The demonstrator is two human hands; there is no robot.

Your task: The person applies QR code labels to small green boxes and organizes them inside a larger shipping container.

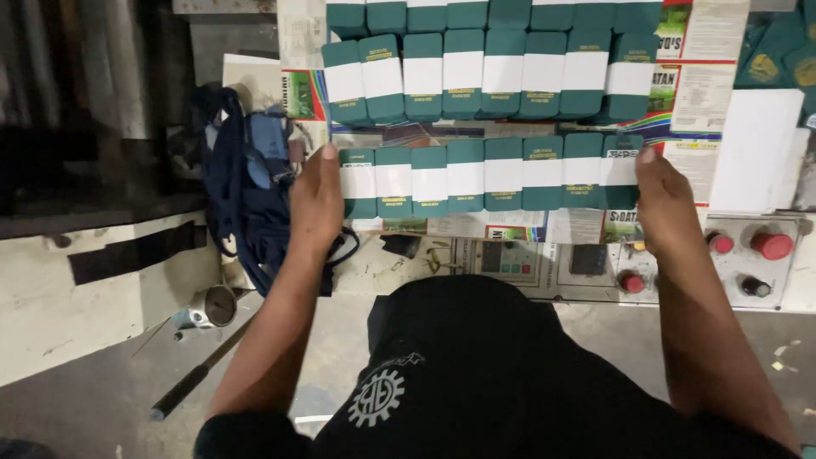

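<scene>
A row of several green-and-white flat cartons (484,174) lies side by side on a paper-covered worktop (510,225). My left hand (316,202) presses against the left end of this row. The right end is pressed by my right hand (665,202), so the row is squeezed between both palms. Beyond it lies a second row of the same cartons (484,75), and a third row (493,15) shows at the top edge.
A dark blue bag (246,183) hangs left of the worktop. A control panel with red knobs (748,251) and small displays (544,259) runs along the near edge. A metal cup (212,308) and a rod (200,374) lie on the floor at left.
</scene>
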